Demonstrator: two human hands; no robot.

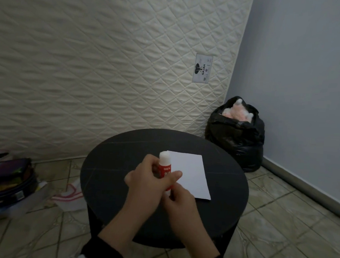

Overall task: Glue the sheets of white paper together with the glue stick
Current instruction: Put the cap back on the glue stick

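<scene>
Glue stick (164, 168) held upright over round black table (105, 176), both hands on it.
Left hand (149, 179) wrapped the red barrel; right hand (180, 202) pinched its base. White paper (190, 174) lay flat just right of the grip; cap end pointed up.

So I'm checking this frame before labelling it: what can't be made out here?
- Head view: glue stick base, hidden by left hand and right hand.
- Its label text: blurred, partly covered by fingers.
- Number of sheets in the white paper: edges too thin.
</scene>
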